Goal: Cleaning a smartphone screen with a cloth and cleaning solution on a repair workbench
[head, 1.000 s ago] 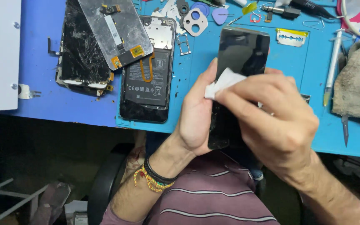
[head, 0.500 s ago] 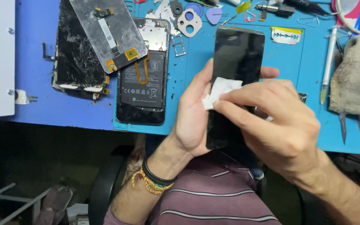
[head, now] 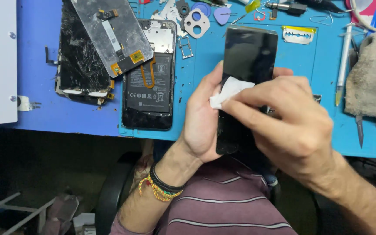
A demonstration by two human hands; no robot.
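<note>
Hands work over a blue mat [head: 196, 78]. Left hand [head: 203, 122] grips a black phone screen [head: 249, 61] by its edge, holding it upright above the mat's near edge. Right hand [head: 292, 117] pinches a small white wipe [head: 229, 91] against the glass. An opened phone [head: 149, 87] and a cracked screen [head: 79, 65] lie to the left.

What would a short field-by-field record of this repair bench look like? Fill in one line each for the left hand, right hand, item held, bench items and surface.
left hand: left hand grips the dark phone screen from its left edge
right hand: right hand presses a white wipe on the glass
bench items: opened phone, cracked screen, grey cloth
surface: blue mat
</note>
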